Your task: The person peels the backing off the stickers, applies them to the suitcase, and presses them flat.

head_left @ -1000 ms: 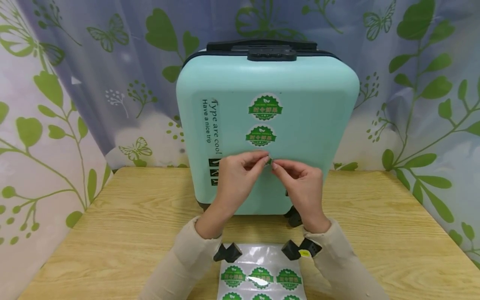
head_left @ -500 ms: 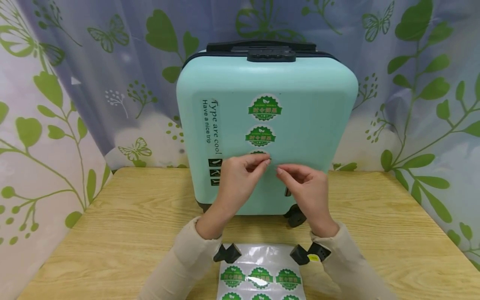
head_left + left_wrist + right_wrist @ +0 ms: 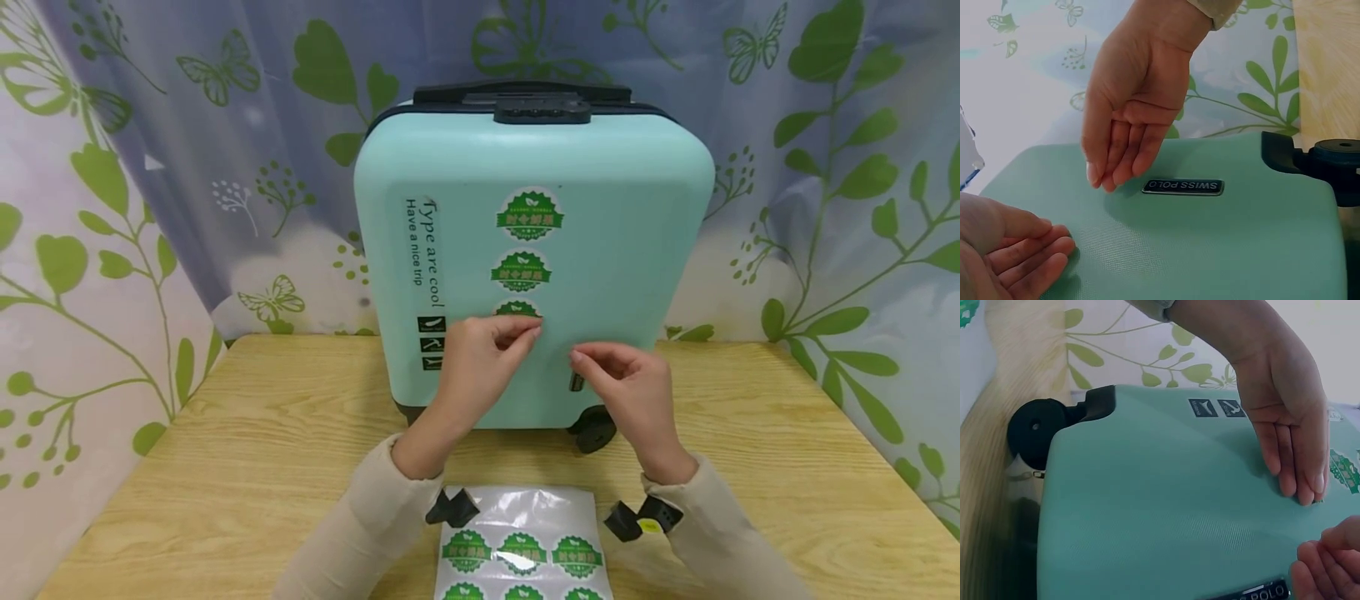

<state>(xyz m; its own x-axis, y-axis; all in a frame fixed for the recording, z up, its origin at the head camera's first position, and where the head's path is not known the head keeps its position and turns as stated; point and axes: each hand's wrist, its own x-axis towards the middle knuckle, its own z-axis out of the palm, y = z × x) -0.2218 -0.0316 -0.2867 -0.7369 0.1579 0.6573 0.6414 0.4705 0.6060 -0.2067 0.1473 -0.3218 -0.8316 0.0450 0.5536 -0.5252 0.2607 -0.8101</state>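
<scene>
A mint-green suitcase (image 3: 607,242) stands upright, with two round green stickers (image 3: 522,272) fully visible down the middle of its front. Below them a third sticker (image 3: 517,309) shows only its upper part; my left hand (image 3: 476,358) covers the rest. The left fingertips are at that sticker's right edge, thumb against the index finger, and a small green bit shows beyond them in the right wrist view. Lower right, my right hand (image 3: 633,387) is near the black SWISS POLO badge (image 3: 1183,187). Its fingers bend loosely, with nothing visible between them.
A sheet of round green stickers (image 3: 521,525) lies on the wooden table (image 3: 225,467) below the hands. The suitcase has black wheels (image 3: 595,429) and a black top handle (image 3: 543,108). A leaf-patterned curtain (image 3: 300,125) hangs behind.
My right hand has drawn away from the left, to the right and downward. My left hand has slid slightly down, uncovering the top of the third sticker.
</scene>
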